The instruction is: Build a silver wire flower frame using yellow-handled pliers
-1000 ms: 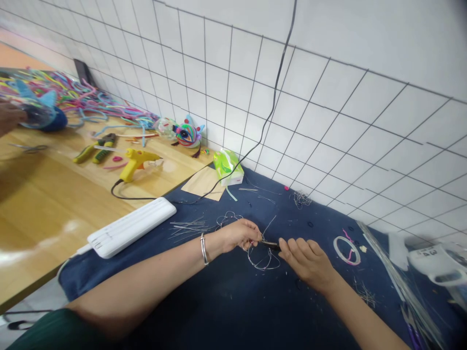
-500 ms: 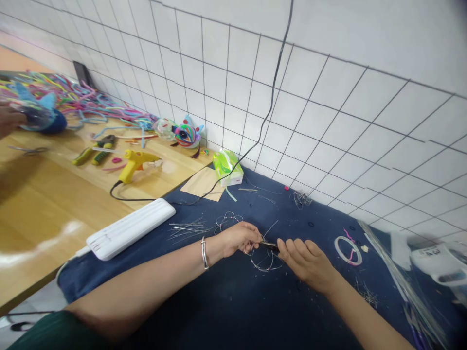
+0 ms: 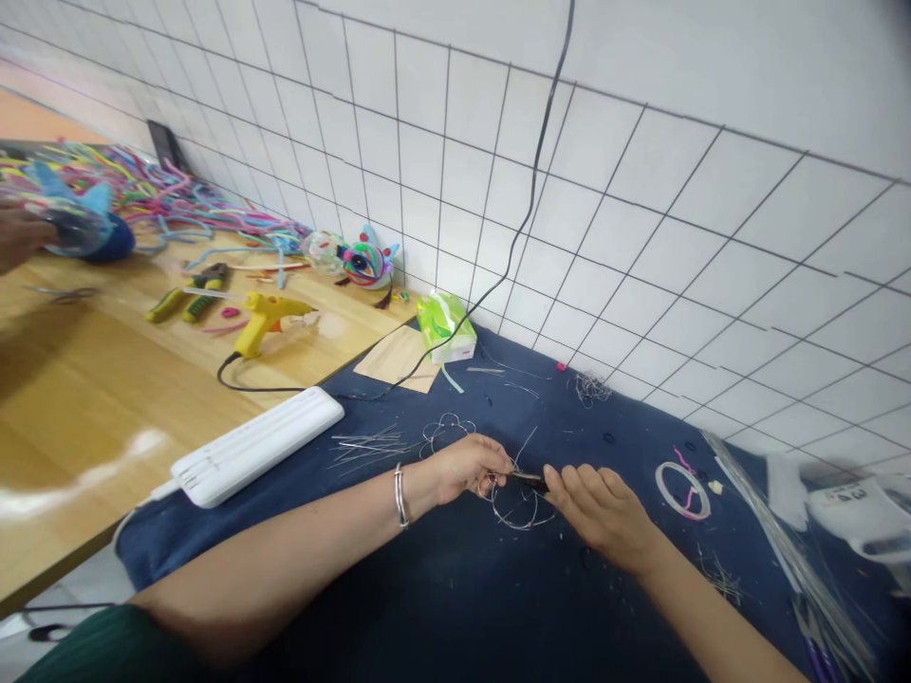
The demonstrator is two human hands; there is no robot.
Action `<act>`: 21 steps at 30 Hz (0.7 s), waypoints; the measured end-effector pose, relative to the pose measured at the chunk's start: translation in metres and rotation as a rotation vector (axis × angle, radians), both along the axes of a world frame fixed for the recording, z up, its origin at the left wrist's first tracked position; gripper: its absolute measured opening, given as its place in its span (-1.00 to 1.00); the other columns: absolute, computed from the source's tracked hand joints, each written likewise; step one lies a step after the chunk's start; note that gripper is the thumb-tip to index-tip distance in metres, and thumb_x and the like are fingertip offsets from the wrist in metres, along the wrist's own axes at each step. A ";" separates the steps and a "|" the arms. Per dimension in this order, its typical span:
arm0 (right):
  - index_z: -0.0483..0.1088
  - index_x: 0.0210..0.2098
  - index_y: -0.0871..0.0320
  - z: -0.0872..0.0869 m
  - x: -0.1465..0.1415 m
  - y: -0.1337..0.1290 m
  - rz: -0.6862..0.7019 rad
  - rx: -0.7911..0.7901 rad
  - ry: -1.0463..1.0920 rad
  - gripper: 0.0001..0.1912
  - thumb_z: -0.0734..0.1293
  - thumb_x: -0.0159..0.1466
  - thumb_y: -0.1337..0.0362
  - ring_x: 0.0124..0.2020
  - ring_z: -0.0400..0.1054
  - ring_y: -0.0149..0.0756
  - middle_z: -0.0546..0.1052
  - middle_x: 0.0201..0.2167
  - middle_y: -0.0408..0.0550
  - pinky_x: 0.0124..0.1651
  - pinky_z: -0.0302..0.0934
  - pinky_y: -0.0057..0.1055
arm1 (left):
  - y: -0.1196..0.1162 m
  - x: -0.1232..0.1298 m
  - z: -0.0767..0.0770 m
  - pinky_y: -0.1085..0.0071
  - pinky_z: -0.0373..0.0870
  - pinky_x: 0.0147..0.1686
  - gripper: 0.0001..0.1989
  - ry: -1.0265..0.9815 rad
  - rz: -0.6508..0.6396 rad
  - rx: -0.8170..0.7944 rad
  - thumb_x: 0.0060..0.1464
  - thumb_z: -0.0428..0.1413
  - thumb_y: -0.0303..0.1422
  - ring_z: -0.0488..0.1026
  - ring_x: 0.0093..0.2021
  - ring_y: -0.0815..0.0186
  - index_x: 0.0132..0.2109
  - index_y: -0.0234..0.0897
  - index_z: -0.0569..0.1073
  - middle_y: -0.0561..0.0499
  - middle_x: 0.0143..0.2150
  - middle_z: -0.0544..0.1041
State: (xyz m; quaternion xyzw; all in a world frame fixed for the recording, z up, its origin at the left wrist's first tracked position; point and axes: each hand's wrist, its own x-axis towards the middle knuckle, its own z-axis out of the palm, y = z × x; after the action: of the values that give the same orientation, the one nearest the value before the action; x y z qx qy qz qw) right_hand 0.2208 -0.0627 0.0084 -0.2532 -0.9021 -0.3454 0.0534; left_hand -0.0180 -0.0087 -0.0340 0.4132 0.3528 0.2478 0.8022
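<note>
My left hand (image 3: 475, 467) is closed in a pinch on a looped wire piece (image 3: 517, 524), thin and silvery with small reddish spots along it. My right hand (image 3: 594, 507) is wrapped round dark-handled pliers (image 3: 528, 480), whose jaws point left and meet the wire by my left fingertips. The exact spot where the jaws grip is too small to make out. One wire end sticks up above the pliers. Beyond my left wrist, a similar flower-shaped wire piece (image 3: 448, 432) lies on the dark blue cloth (image 3: 399, 588), close to several straight cut wires (image 3: 366, 446).
A white power strip (image 3: 257, 446), yellow glue gun (image 3: 267, 321) and green-handled pliers (image 3: 189, 292) lie to the left. A tissue pack (image 3: 447, 324) stands by the wall. Rightward are a white ring (image 3: 683, 490) and long wires (image 3: 765, 531). Another person's hand (image 3: 21, 235) holds a blue-based craft.
The wire end above the pliers has swung slightly more upright. Both hands keep their hold, and the whole view has shifted a little.
</note>
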 end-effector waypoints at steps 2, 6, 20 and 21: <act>0.22 0.09 0.16 -0.001 -0.001 0.000 -0.006 -0.009 0.018 -0.60 0.23 0.25 0.32 -0.18 0.25 -0.25 0.45 -0.21 -0.02 -0.15 0.02 -0.27 | 0.000 0.000 0.002 0.61 0.12 -0.68 -0.90 0.010 -0.001 0.000 -0.17 0.14 -0.44 0.23 -0.69 0.54 -0.48 -0.39 0.38 0.06 -0.60 0.39; 0.21 0.09 0.14 -0.001 -0.001 -0.001 -0.012 -0.026 0.074 -0.61 0.22 0.26 0.31 -0.18 0.26 -0.27 0.45 -0.23 -0.03 -0.15 0.02 -0.29 | -0.001 0.000 0.005 0.60 0.14 -0.66 -0.87 0.018 0.007 0.006 -0.17 0.17 -0.41 0.26 -0.66 0.53 -0.46 -0.40 0.39 0.04 -0.58 0.40; 0.26 0.04 0.15 -0.012 0.004 0.000 -0.041 -0.062 0.168 -0.63 0.26 0.23 0.27 -0.20 0.29 -0.24 0.45 -0.27 -0.02 -0.18 0.06 -0.28 | -0.008 0.004 0.004 0.55 0.19 -0.57 -0.80 0.007 0.077 0.060 -0.13 0.19 -0.33 0.28 -0.61 0.52 -0.37 -0.40 0.44 0.00 -0.50 0.46; 0.26 0.03 0.15 -0.013 0.004 0.000 -0.050 -0.075 0.184 -0.63 0.26 0.23 0.26 -0.20 0.29 -0.24 0.45 -0.28 -0.01 -0.19 0.07 -0.27 | -0.008 0.004 0.005 0.55 0.19 -0.56 -0.80 0.007 0.079 0.069 -0.13 0.19 -0.32 0.28 -0.61 0.51 -0.37 -0.40 0.44 -0.01 -0.49 0.46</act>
State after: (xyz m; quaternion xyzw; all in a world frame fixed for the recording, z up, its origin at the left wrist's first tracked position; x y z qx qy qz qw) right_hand 0.2250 -0.0628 -0.0045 -0.3080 -0.8991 -0.2878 0.1181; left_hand -0.0136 -0.0171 -0.0295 0.4273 0.3629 0.2900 0.7757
